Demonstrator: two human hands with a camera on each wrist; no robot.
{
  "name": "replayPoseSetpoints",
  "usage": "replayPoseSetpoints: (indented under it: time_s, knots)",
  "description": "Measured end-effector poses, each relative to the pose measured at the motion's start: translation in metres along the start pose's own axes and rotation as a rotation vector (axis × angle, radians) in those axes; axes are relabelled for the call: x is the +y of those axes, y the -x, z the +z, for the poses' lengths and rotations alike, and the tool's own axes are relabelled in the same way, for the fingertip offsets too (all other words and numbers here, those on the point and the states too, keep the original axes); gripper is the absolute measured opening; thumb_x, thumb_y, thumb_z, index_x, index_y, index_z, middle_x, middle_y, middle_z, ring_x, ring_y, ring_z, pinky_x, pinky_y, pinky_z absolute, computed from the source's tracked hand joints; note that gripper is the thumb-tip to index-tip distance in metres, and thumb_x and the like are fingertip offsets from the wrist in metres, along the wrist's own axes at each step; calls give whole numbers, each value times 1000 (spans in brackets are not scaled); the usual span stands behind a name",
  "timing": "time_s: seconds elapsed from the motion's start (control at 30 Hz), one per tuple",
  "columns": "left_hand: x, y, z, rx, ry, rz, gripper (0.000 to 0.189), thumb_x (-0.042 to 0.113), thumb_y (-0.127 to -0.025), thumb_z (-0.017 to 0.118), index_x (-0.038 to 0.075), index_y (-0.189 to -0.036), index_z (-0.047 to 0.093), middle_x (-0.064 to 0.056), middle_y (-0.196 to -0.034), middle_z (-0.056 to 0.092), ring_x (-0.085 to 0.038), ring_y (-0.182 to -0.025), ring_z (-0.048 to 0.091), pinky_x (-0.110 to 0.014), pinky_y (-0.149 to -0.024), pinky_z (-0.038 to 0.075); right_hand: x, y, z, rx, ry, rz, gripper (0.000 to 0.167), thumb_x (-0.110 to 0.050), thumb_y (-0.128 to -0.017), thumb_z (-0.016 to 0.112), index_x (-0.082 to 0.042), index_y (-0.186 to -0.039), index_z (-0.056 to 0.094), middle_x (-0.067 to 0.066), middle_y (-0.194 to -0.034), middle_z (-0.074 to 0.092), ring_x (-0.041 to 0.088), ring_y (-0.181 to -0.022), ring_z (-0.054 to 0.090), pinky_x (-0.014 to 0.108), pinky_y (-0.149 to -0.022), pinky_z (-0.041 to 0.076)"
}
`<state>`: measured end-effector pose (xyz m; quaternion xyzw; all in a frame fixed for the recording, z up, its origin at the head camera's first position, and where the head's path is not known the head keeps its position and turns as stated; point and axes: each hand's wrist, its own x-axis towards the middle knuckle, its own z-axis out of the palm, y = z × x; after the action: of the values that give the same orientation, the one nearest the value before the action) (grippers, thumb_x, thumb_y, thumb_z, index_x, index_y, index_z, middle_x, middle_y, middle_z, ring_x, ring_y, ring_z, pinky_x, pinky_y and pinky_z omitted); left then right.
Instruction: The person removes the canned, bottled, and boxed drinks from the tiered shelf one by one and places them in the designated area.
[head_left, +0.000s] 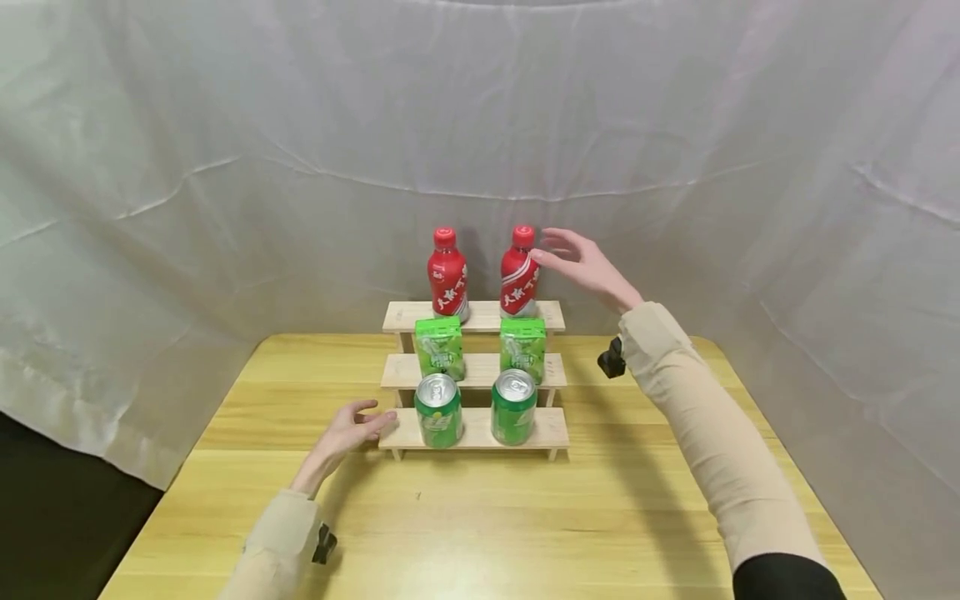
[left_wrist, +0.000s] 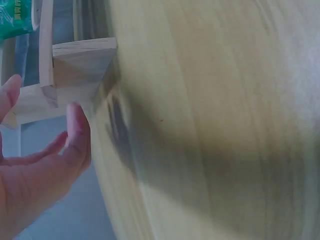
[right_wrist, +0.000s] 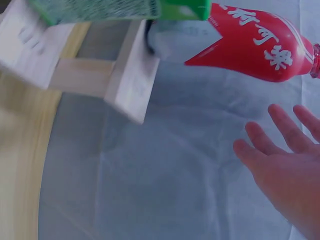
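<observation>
A three-step wooden rack (head_left: pixel 405 429) stands on the table. Two red bottles share its top step; the right-hand red bottle (head_left: pixel 519 279) is nearest my right hand (head_left: pixel 588 265). That hand is beside the bottle with fingers spread, and in the right wrist view a gap shows between the fingers and the red bottle (right_wrist: pixel 265 47). My left hand (head_left: pixel 351 433) is at the left end of the bottom step, fingers loosely bent and holding nothing. In the left wrist view, the left hand's fingertips (left_wrist: pixel 75 115) are close to the rack's edge (left_wrist: pixel 47 65); whether they touch it, I cannot tell.
The left red bottle (head_left: pixel 447 279) stands on the top step. Green drink cartons (head_left: pixel 440 348) (head_left: pixel 523 350) sit on the middle step. Two green cans, a left can (head_left: pixel 438 412) and a right can (head_left: pixel 513 408), occupy the bottom step. Grey cloth (head_left: pixel 337 167) surrounds the wooden table (head_left: pixel 480 533).
</observation>
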<state>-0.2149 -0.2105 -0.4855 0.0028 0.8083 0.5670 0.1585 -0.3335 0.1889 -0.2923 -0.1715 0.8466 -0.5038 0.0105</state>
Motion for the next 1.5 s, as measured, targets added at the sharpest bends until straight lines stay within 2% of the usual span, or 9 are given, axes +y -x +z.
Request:
replayPoseSetpoints:
  time_s: [0.1, 0.17, 0.37, 0.5, 0.67, 0.97, 1.2, 1.37, 1.5]
  knots:
    - [-4, -2, -1, -29, 36, 2, 71, 23, -101, 61, -19, -147, 26, -38, -135, 53, -22, -102, 66, -36, -96, 57, -4, -8, 5, -17, -26, -3, 63, -33, -99, 63, -11, -153, 39, 14, -158, 43, 35, -146, 40, 53, -122, 33]
    - [-6, -3, -1, -40, 39, -4, 69, 23, -99, 62, -19, -145, 31, -37, -134, 55, -19, -100, 65, -32, -94, 57, -7, -11, 8, -22, -37, -4, 62, -32, -99, 63, -11, -152, 40, 14, -157, 44, 34, -146, 41, 52, -121, 35]
    - [-8, -2, -1, -43, 16, -29, 63, 25, -97, 66, -18, -137, 43, -34, -135, 54, -29, -113, 62, -42, -100, 55, -15, -20, 17, -25, -71, 16, 57, -31, -98, 64, -10, -148, 46, 15, -150, 51, 30, -143, 46, 49, -118, 39]
    - [-9, -3, 1, -24, -8, -37, 56, 25, -95, 69, -15, -130, 51, -27, -123, 63, -24, -105, 63, -39, -94, 56, -16, -22, 20, -8, -79, 23, 52, -27, -98, 65, -5, -143, 51, 19, -143, 57, 31, -136, 52, 48, -115, 43]
    - [-11, -4, 4, -14, 15, -44, 52, 18, -94, 70, -17, -127, 52, -25, -114, 68, -17, -94, 67, -37, -90, 59, -14, -22, 21, 12, -81, 34, 49, -24, -97, 66, -3, -140, 54, 22, -139, 59, 32, -132, 55, 47, -113, 45]
    - [-9, -4, 7, 5, 10, -56, 51, 17, -92, 73, -17, -123, 53, -18, -103, 71, -14, -85, 66, -35, -85, 59, -15, -21, 25, 40, -68, 37, 48, -25, -97, 67, -3, -138, 56, 21, -137, 60, 33, -130, 56, 49, -112, 46]
    - [-9, -3, 8, 6, 20, -47, 49, 16, -92, 73, -18, -123, 54, -15, -100, 69, -14, -83, 64, -31, -80, 58, -18, -20, 24, 72, -20, 25, 45, -25, -97, 67, -2, -135, 58, 22, -134, 62, 35, -128, 58, 49, -110, 48]
    - [-10, -2, 8, 16, 32, -55, 49, 15, -91, 73, -18, -123, 53, -14, -99, 69, -15, -83, 64, -30, -78, 58, -21, -17, 18, 116, -32, 24, 44, -25, -96, 68, -2, -133, 60, 22, -131, 63, 34, -124, 60, 45, -104, 51]
    - [-11, -2, 8, 15, 31, -55, 48, 15, -92, 72, -18, -122, 54, -12, -95, 68, -14, -79, 63, -30, -76, 57, -22, -12, 8, 155, -53, 32, 46, -27, -96, 69, -3, -135, 60, 21, -132, 64, 31, -123, 61, 36, -97, 52]
